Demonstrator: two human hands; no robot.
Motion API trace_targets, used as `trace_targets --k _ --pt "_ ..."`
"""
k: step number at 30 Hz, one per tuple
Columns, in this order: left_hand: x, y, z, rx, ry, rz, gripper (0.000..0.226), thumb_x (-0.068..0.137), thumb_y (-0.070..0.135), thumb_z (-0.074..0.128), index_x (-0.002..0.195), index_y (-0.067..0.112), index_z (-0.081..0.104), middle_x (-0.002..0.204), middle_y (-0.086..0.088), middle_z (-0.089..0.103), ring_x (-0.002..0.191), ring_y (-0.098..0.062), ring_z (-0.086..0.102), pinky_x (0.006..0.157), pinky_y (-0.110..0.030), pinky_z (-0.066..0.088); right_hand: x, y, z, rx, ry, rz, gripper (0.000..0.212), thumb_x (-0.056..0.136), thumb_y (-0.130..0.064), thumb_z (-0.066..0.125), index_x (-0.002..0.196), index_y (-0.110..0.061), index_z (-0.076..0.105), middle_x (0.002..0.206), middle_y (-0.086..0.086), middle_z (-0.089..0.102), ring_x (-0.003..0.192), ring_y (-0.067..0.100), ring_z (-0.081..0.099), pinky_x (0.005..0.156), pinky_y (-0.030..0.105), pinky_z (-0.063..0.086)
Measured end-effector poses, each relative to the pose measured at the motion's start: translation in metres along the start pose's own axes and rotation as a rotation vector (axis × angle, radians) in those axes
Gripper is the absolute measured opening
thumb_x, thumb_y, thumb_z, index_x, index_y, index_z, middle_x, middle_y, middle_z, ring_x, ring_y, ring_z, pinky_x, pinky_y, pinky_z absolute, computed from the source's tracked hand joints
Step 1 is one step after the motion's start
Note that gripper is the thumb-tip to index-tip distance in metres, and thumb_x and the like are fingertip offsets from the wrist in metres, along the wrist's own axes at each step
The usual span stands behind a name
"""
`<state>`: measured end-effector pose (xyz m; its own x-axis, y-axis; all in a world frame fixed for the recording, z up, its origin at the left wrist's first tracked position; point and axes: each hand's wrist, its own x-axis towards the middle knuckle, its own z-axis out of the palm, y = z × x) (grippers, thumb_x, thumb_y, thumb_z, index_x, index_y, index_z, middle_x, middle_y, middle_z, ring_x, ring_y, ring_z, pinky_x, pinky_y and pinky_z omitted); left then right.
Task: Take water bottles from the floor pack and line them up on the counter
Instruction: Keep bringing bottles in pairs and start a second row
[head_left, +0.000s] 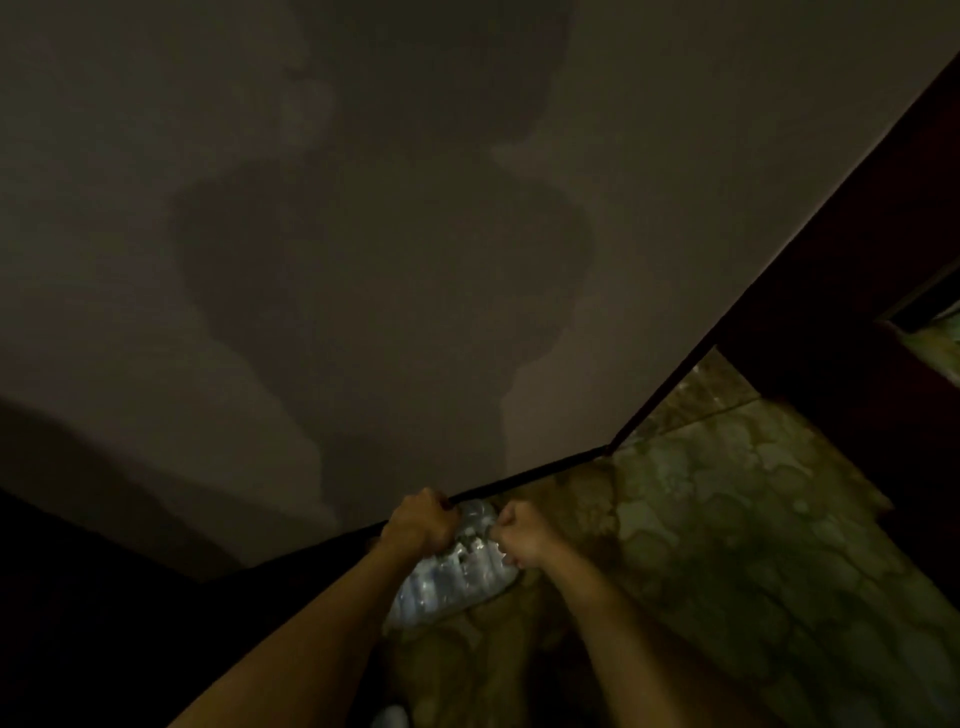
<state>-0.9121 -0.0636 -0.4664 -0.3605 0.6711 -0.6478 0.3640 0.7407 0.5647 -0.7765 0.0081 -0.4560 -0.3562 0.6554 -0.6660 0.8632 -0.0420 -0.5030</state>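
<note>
Shrink-wrapped pack of water bottles (457, 577) on the mottled floor (727, 519), close against the dark baseboard (524, 475) at the foot of the wall (363, 234). Left hand (418, 522) and right hand (522, 538) both fisted at the pack's far end, gripping its plastic wrap. Dim light; shadow on the wall above the pack.
</note>
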Motion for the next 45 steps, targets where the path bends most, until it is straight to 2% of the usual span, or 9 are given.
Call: trace_targets --k 7,14,19,24,28,32,36,40,45 --pt "0.031 0.008 0.039 -0.187 -0.001 -0.202 0.033 0.099 0.031 0.05 0.114 0.005 0.063 0.096 -0.016 0.072 0.076 -0.025 0.069 0.072 -0.033 0.056 0.061 0.03 -0.005 -0.156 -0.211 -0.014 0.013 0.091 -0.027 0.059 0.08 -0.021 0.056 0.094 0.007 0.059 0.103 0.03 0.063 0.092 0.044 0.053" --pt "0.062 0.025 0.081 -0.272 0.077 -0.323 0.039 0.101 0.035 0.045 0.115 0.005 0.065 0.101 -0.013 0.072 0.089 -0.026 0.069 0.083 -0.036 0.056 0.117 0.051 -0.029 -0.162 -0.292 -0.059 0.024 0.095 -0.022 0.055 0.071 -0.025 0.052 0.088 0.005 0.059 0.098 0.029 0.064 0.087 0.041 0.053" --pt "0.075 0.026 0.109 -0.396 0.051 -0.38 0.033 0.1 0.029 0.048 0.118 0.006 0.063 0.107 -0.014 0.07 0.093 -0.025 0.068 0.087 -0.036 0.056 0.142 0.079 -0.023 -0.214 -0.354 -0.058 0.022 0.093 -0.024 0.052 0.104 -0.01 0.066 0.103 0.01 0.067 0.095 0.026 0.064 0.086 0.037 0.054" --pt "0.097 0.012 0.135 -0.449 0.022 -0.426 0.033 0.1 0.029 0.05 0.116 0.004 0.064 0.109 -0.017 0.069 0.098 -0.029 0.068 0.092 -0.041 0.054 0.166 0.101 -0.01 -0.248 -0.363 -0.048 0.02 0.096 -0.022 0.051 0.104 -0.009 0.064 0.104 0.011 0.064 0.098 0.024 0.06 0.085 0.032 0.048" --pt "0.135 -0.011 0.155 -0.518 0.051 -0.437 0.033 0.102 0.028 0.046 0.119 0.004 0.062 0.114 -0.016 0.066 0.093 -0.025 0.065 0.09 -0.037 0.053 0.201 0.119 0.012 -0.264 -0.393 -0.046 0.028 0.097 -0.019 0.047 0.121 -0.014 0.061 0.118 0.009 0.062 0.105 0.022 0.059 0.092 0.035 0.05" --pt "0.182 -0.048 0.173 -0.56 0.126 -0.41 0.035 0.102 0.026 0.046 0.126 0.004 0.06 0.123 -0.017 0.064 0.108 -0.031 0.063 0.09 -0.038 0.051 0.249 0.131 0.05 -0.29 -0.356 -0.068 0.028 0.097 -0.014 0.044 0.119 -0.013 0.061 0.125 0.009 0.061 0.109 0.026 0.06 0.094 0.037 0.05" --pt "0.235 -0.087 0.194 -0.524 0.131 -0.387 0.031 0.102 0.021 0.045 0.119 0.005 0.064 0.113 -0.014 0.067 0.09 -0.02 0.063 0.076 -0.028 0.05 0.3 0.145 0.095 -0.31 -0.365 -0.082 0.036 0.1 -0.014 0.041 0.133 -0.015 0.055 0.135 0.008 0.057 0.121 0.024 0.054 0.092 0.027 0.042" --pt "0.293 -0.127 0.226 -0.518 0.124 -0.353 0.028 0.099 0.022 0.048 0.113 0.01 0.069 0.111 -0.011 0.069 0.103 -0.026 0.063 0.088 -0.033 0.05 0.359 0.172 0.139 -0.254 -0.36 -0.08 0.029 0.1 -0.016 0.042 0.119 -0.012 0.064 0.119 0.009 0.065 0.1 0.021 0.06 0.072 0.023 0.041" --pt "0.365 -0.167 0.27 -0.454 0.081 -0.333 0.03 0.099 0.015 0.045 0.093 0.0 0.069 0.096 -0.014 0.068 0.09 -0.026 0.064 0.071 -0.026 0.041 0.437 0.212 0.18 -0.246 -0.328 -0.103 0.025 0.096 -0.01 0.041 0.078 -0.019 0.056 0.085 0.004 0.057 0.076 0.016 0.054 0.054 0.02 0.035"
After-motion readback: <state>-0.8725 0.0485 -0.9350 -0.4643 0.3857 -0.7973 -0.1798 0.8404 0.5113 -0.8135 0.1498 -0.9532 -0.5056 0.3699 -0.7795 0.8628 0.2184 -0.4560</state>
